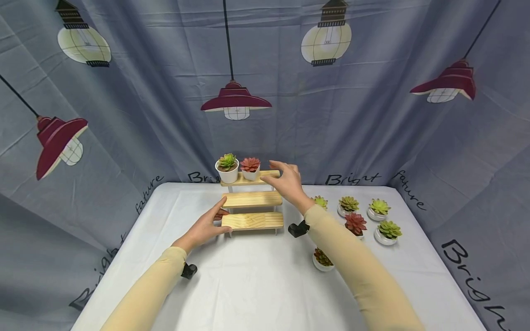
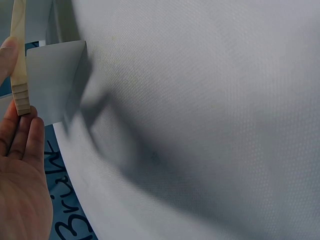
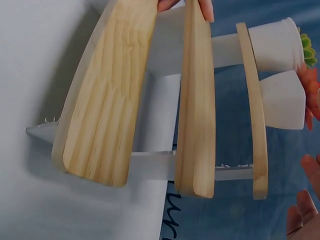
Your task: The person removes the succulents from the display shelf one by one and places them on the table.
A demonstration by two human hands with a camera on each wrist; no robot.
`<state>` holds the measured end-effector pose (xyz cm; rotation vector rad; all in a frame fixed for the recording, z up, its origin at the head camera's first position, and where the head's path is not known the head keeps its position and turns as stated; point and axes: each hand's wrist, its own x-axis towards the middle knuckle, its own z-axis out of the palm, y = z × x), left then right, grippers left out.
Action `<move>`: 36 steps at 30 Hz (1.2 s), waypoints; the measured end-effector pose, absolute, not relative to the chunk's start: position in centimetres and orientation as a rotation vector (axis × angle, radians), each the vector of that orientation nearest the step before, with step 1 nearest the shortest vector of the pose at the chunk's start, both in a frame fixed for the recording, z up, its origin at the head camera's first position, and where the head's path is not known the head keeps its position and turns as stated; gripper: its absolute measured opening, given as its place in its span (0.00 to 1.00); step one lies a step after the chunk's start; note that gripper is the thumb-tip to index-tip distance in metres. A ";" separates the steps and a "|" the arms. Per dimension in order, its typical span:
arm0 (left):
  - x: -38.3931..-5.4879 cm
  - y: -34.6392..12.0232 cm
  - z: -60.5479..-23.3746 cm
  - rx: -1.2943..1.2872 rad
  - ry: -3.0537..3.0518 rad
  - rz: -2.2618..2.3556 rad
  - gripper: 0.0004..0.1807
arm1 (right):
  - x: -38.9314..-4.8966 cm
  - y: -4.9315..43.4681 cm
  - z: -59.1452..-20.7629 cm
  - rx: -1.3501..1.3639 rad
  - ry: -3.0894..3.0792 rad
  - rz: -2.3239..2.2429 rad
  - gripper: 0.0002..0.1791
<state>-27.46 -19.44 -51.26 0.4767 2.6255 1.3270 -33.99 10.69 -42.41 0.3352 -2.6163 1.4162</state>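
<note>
A three-tier wooden plant stand (image 1: 252,199) with white supports stands at the back of the white table. On its top shelf, a potted green succulent (image 1: 227,168) sits at the left, beside a red succulent (image 1: 250,168) in a smaller white pot. My left hand (image 1: 204,228) holds the stand's left end, thumb on the bottom shelf and a fingertip at the middle one. In the left wrist view, the thumb and fingers lie either side of a board's end (image 2: 20,85). My right hand (image 1: 288,183) hovers by the top shelf's right end, thumb and fingers apart, holding nothing.
Several small potted succulents stand on the right of the table, among them a red one (image 1: 355,224), a green one (image 1: 388,231) and a dark reddish-green one (image 1: 323,258) by the right sleeve. A grey printed curtain (image 1: 281,133) hangs behind the table (image 1: 248,285).
</note>
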 end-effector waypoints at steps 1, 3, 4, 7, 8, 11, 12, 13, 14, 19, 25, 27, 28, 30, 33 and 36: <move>-27.5 -19.5 -51.3 0.477 2.628 1.324 0.60 | -34.1 10.5 -42.5 0.333 -2.618 1.416 0.38; -27.5 -19.5 -51.3 0.473 2.632 1.316 0.60 | -34.3 10.2 -42.6 0.318 -2.624 1.416 0.39; -27.5 -19.5 -51.3 0.477 2.634 1.314 0.60 | -34.4 10.0 -42.7 0.314 -2.627 1.415 0.39; -27.6 -19.6 -51.4 0.478 2.639 1.302 0.60 | -34.7 9.7 -42.9 0.301 -2.636 1.407 0.40; -27.6 -19.6 -51.4 0.484 2.641 1.300 0.60 | -34.7 9.6 -42.9 0.298 -2.641 1.401 0.40; -27.6 -19.6 -51.4 0.484 2.639 1.303 0.60 | -35.0 9.2 -43.0 0.293 -2.656 1.367 0.41; -27.6 -19.6 -51.3 0.485 2.637 1.307 0.60 | -35.1 9.0 -43.0 0.292 -2.660 1.360 0.41; -27.6 -19.6 -51.3 0.486 2.635 1.311 0.60 | -35.2 8.9 -43.0 0.289 -2.663 1.356 0.41; -27.6 -19.6 -51.3 0.489 2.633 1.316 0.60 | -35.3 8.7 -43.0 0.283 -2.668 1.350 0.41; -27.7 -19.6 -51.3 0.495 2.632 1.321 0.60 | -35.6 8.0 -43.1 0.248 -2.697 1.324 0.42; -27.8 -19.6 -51.4 0.483 2.628 1.322 0.60 | -35.9 7.4 -43.1 0.220 -2.707 1.296 0.42; -27.9 -19.6 -51.4 0.476 2.621 1.327 0.60 | -35.9 7.3 -43.1 0.212 -2.704 1.298 0.41; -27.9 -19.7 -51.4 0.476 2.620 1.330 0.60 | -35.9 7.2 -43.1 0.210 -2.704 1.298 0.41; -27.9 -19.7 -51.5 0.475 2.616 1.335 0.60 | -35.9 7.1 -43.1 0.211 -2.702 1.296 0.41; -27.9 -19.7 -51.5 0.480 2.608 1.349 0.60 | -35.9 7.0 -43.1 0.219 -2.701 1.294 0.40; -27.8 -19.8 -51.6 0.485 2.604 1.350 0.60 | -35.9 6.8 -43.2 0.222 -2.707 1.289 0.40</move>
